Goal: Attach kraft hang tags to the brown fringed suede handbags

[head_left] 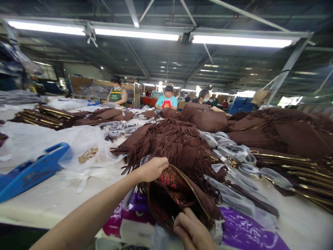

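Observation:
A brown fringed handbag (201, 198) lies near the table's front edge, with its gold zipper open. Red patterned lining (169, 178) shows inside, while the deeper part of the bag is dark. My left hand (156, 169) is closed on the far left rim of the opening. At the near side, my right hand (192, 231) has its fingers curled round the edge of the opening; a small white glint shows by its fingertips. Directly behind is a heap of brown fringed bags (179, 142). Purple plastic (249, 227) lies under and beside the handbag.
A blue plastic holder (36, 170) and thin white wrapping (85, 139) are on the left. Plastic-wrapped straps (234, 152) and stacked gold-zippered pieces (299, 170) fill the right. More brown bags (281, 128) lie behind them. Several co-workers, including one person in a red apron (167, 102), are across the table.

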Available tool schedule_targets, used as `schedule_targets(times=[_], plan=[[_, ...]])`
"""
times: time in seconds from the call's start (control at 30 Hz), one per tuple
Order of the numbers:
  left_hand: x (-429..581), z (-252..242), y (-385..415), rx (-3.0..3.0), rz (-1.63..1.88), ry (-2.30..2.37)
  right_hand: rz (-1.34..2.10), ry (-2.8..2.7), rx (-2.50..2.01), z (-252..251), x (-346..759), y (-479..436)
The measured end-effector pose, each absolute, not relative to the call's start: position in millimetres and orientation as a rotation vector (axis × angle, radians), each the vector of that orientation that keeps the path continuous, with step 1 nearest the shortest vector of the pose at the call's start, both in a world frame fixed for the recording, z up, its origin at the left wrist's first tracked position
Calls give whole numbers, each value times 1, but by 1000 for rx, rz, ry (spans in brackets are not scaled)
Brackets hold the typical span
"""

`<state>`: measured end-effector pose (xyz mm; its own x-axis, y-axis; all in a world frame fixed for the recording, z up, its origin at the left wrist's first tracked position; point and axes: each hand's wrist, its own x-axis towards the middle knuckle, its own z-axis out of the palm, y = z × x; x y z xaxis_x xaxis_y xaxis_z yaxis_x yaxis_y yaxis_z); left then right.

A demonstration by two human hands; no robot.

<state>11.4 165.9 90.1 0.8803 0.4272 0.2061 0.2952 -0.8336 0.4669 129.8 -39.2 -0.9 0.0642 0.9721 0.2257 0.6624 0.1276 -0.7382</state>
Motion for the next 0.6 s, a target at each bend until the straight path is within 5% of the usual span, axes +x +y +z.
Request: schedule_targets(times=[0.3,0.6], plan=[[-9,91,160,2902,176,472,825,-1276,-1522,46,151,-11],[1,80,164,3060,73,738,418,-1670,-1835,1,175,-58]])
